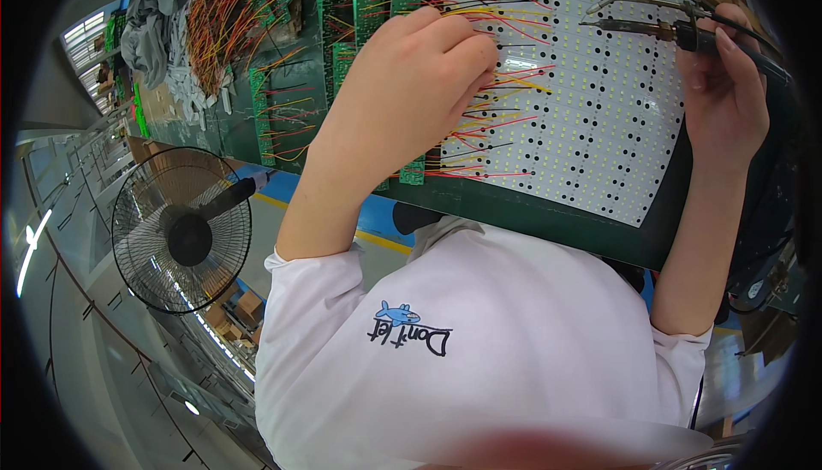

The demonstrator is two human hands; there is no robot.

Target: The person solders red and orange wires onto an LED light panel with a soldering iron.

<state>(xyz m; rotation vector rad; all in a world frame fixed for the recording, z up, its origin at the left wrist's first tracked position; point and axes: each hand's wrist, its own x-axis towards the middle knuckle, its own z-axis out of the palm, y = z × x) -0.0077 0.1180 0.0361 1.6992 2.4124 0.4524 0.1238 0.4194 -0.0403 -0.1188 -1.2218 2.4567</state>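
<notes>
My right hand (728, 93) grips a soldering iron (685, 35) by its dark handle, with a thin curved metal tube fixed alongside. The iron's tip points left above a white LED panel (591, 140), which carries rows of small yellowish chips and black dots. My left hand (419, 80) is closed, knuckles up, over the panel's left edge. Its fingertips are hidden; red and yellow wires (522, 83) stick out beside them. Green circuit-board strips (413, 170) lie under and beside this hand, their red, black and yellow wires reaching over the panel.
A separate green strip with wires (262, 119) lies farther left on the dark green table (548, 213). Behind it are a heap of wired boards (227, 29) and grey cloth (144, 46). A black fan (184, 230) stands left of the table. Cables run along the right side.
</notes>
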